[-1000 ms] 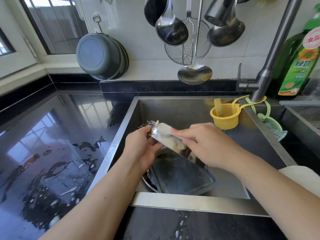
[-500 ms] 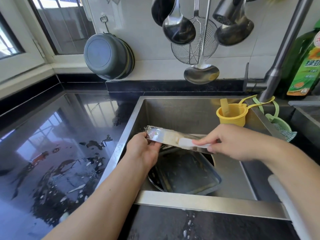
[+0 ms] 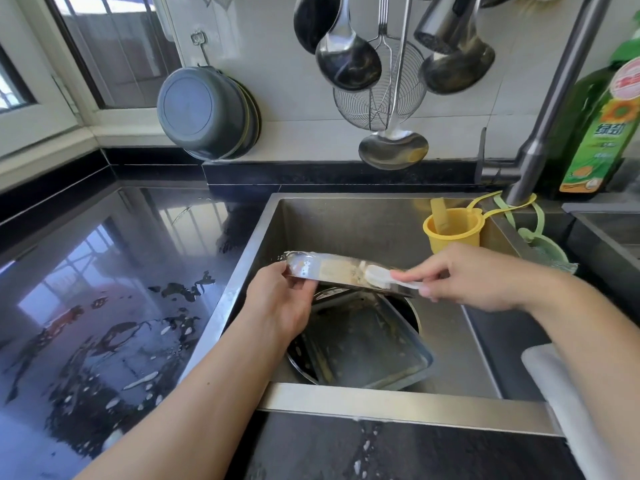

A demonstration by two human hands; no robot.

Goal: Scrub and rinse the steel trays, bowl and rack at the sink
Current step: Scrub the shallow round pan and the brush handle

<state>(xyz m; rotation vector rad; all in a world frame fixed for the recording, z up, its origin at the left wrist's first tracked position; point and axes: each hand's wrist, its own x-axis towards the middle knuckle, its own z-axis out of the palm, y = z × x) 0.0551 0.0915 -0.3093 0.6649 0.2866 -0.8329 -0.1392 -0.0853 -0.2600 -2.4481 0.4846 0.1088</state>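
Head view: green bottle (image 3: 602,126) label reads "绿劲". Left hand (image 3: 280,299) grips tray (image 3: 332,270); right hand (image 3: 474,278) pinches brush (image 3: 384,274). Wet black bench (image 3: 104,289), steel sink (image 3: 363,220).

Bare forearms, no sleeves visible

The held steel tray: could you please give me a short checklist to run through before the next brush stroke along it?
1. Left hand grips the held tray at its left end: ok.
2. Right hand pinches the brush handle: ok.
3. Brush head touching the tray: ok.
4. Tray held over the sink: ok.
5. Residue gone from tray: not ok, brownish film shows.
6. Faucet water running for rinsing: cannot tell.
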